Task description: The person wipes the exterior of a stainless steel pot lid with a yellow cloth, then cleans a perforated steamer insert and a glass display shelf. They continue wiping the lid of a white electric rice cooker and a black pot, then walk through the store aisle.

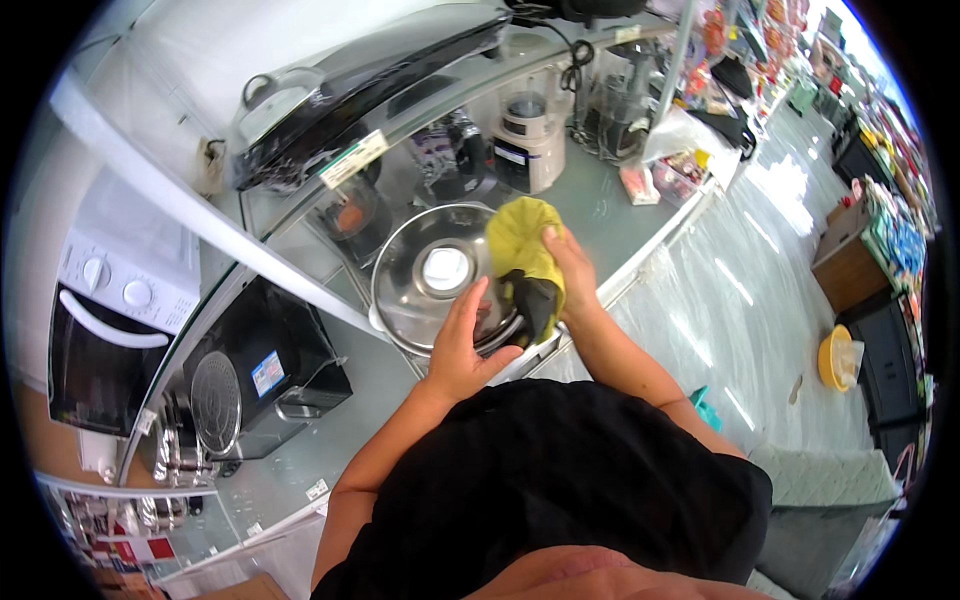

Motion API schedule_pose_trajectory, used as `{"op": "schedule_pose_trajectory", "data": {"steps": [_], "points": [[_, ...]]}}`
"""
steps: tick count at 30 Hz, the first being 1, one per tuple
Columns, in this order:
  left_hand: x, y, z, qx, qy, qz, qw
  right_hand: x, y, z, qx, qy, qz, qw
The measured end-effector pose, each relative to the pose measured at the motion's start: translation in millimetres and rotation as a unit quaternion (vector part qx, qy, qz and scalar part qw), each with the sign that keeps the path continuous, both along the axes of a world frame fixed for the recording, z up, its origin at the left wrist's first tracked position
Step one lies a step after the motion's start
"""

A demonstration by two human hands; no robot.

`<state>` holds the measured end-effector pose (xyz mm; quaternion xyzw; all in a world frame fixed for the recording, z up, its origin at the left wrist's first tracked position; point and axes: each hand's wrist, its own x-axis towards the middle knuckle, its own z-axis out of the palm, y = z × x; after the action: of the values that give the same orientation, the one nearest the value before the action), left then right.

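Observation:
My right hand [574,274] grips a yellow-green cloth [525,232], which hangs over the right side of a round steel lid with a white knob. A dark piece of fabric [534,300] shows in the cloth's lower folds. The steel lid [405,292] lies on a wide pot at the shelf's front edge. My left hand [461,345] is at the lid's near right rim, fingers spread and thumb apart, with nothing seen held in it. Whether its fingertips touch the lid cannot be told. The white knob [446,269] stands just beyond its fingertips.
Behind the pot, a beige blender base [527,154] and wrapped appliances stand on the glass shelf [592,217]. A white post [225,210] crosses at left, beside a white oven [127,277] and a black boxy appliance [262,360]. A plastic tub [675,180] sits at right.

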<state>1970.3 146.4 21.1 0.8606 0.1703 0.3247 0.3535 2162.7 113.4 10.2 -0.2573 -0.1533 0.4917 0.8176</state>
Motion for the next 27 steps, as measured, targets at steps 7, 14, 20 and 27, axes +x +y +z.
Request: {"op": "schedule_pose_trajectory", "data": {"steps": [7, 14, 20, 27], "points": [[46.2, -10.1, -20.5, -0.362, -0.084, -0.047, 0.927, 17.7, -25.7, -19.2, 0.017, 0.012, 0.086, 0.996], [83.7, -10.4, -22.1, -0.547, -0.122, -0.050, 0.827, 81.3, -73.8, -99.5, -0.137, -0.009, 0.114, 0.984], [122.8, -17.2, -11.7, -0.574, -0.161, -0.050, 0.801, 109.0, -93.9, -88.9, -0.169, -0.161, 0.000, 0.972], [150.7, -22.6, -21.0, -0.524, -0.064, -0.109, 0.842, 95.8, -78.3, -65.2, -0.014, -0.140, 0.071, 0.988]]}}
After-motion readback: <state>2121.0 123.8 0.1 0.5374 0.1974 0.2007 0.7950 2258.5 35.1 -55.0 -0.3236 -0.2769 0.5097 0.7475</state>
